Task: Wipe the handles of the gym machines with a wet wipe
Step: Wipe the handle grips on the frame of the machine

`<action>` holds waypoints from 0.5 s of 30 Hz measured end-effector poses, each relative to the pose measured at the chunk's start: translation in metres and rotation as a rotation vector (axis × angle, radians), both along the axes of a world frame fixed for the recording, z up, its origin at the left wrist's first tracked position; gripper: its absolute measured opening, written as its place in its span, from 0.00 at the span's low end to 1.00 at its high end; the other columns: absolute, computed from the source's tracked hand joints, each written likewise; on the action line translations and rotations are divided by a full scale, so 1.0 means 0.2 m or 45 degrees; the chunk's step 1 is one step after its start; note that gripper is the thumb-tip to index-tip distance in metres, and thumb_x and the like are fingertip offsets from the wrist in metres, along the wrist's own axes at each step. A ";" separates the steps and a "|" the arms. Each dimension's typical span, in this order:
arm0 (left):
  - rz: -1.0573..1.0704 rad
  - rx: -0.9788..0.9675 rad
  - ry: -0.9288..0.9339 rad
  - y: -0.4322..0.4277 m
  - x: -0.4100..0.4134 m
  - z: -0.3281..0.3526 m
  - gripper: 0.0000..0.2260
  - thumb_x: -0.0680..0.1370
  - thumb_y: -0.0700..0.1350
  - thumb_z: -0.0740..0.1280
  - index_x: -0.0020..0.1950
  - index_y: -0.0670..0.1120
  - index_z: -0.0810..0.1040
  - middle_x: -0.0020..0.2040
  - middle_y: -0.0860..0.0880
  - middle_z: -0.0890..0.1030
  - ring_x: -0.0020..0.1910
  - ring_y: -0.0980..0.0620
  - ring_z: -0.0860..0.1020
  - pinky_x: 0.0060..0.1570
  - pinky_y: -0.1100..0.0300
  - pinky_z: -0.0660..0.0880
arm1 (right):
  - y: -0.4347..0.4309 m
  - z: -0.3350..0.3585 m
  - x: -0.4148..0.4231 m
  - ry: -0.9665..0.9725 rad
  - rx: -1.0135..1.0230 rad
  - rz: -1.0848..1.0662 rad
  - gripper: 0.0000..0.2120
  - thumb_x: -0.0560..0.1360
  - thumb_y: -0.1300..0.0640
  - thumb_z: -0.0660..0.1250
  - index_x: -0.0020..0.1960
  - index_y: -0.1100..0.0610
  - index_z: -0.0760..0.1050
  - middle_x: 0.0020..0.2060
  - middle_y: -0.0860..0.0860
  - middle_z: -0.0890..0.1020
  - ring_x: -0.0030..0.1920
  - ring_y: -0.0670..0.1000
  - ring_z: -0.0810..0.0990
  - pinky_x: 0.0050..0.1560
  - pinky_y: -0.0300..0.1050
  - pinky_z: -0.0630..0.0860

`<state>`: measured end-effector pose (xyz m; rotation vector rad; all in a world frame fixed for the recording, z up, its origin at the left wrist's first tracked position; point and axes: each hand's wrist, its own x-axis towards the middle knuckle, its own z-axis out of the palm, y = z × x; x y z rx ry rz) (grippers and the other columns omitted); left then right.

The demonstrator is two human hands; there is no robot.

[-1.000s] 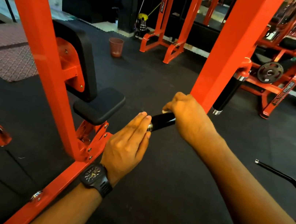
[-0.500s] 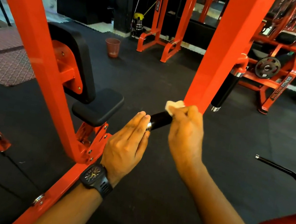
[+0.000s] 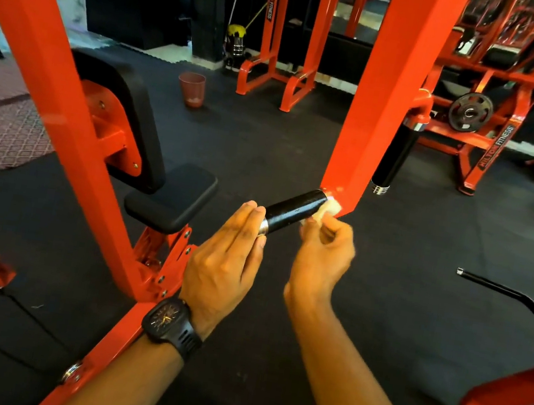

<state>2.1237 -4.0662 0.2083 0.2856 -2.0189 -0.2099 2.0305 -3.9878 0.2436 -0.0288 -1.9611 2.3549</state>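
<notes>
Black rubber gym flooring [image 3: 266, 153] is spreading under rows of orange steel machines. On the nearest orange upright post [image 3: 386, 116], a short black cylindrical handle with a chrome end cap [image 3: 292, 211] is jutting out sideways. The left hand [image 3: 225, 265], wearing a black wristwatch [image 3: 170, 326], is laying its straight, closed-together fingers against the chrome end. The right hand [image 3: 323, 256] is pinching a small crumpled pale wet wipe [image 3: 323, 210] with curled fingers, pressing it at the handle's root beside the post. The handle is looking rigid and fixed, likely taking firm rubbing; the wipe is soft, limp and probably slick, best bunched in the fingertips and wrapped round the grip. A second black hanging handle [image 3: 395, 155] is waiting beyond the post.
</notes>
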 end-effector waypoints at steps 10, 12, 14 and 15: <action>-0.006 0.010 -0.012 -0.02 0.01 0.00 0.16 0.83 0.41 0.66 0.69 0.38 0.76 0.69 0.42 0.77 0.70 0.50 0.75 0.68 0.61 0.71 | -0.02 0.00 0.14 -0.101 -0.340 0.238 0.05 0.80 0.61 0.67 0.56 0.57 0.75 0.48 0.54 0.84 0.49 0.49 0.85 0.50 0.42 0.81; -0.002 0.012 -0.019 -0.01 0.02 0.00 0.16 0.83 0.41 0.66 0.70 0.38 0.76 0.69 0.42 0.77 0.70 0.51 0.75 0.68 0.62 0.71 | 0.00 -0.01 0.09 0.118 -0.181 0.139 0.03 0.81 0.58 0.67 0.53 0.53 0.78 0.46 0.51 0.83 0.48 0.48 0.84 0.50 0.46 0.81; -0.014 0.010 -0.027 -0.01 0.02 0.00 0.16 0.82 0.41 0.66 0.70 0.38 0.76 0.69 0.42 0.77 0.70 0.50 0.75 0.69 0.61 0.71 | 0.01 0.01 0.07 0.344 0.044 0.087 0.08 0.81 0.59 0.66 0.57 0.49 0.81 0.50 0.49 0.81 0.51 0.46 0.81 0.53 0.45 0.79; -0.022 0.012 -0.024 -0.01 0.02 0.00 0.16 0.82 0.41 0.66 0.70 0.38 0.76 0.69 0.42 0.77 0.70 0.50 0.75 0.69 0.61 0.71 | 0.02 0.01 0.08 0.520 0.172 0.125 0.10 0.80 0.60 0.67 0.59 0.51 0.81 0.51 0.50 0.79 0.53 0.45 0.80 0.54 0.41 0.77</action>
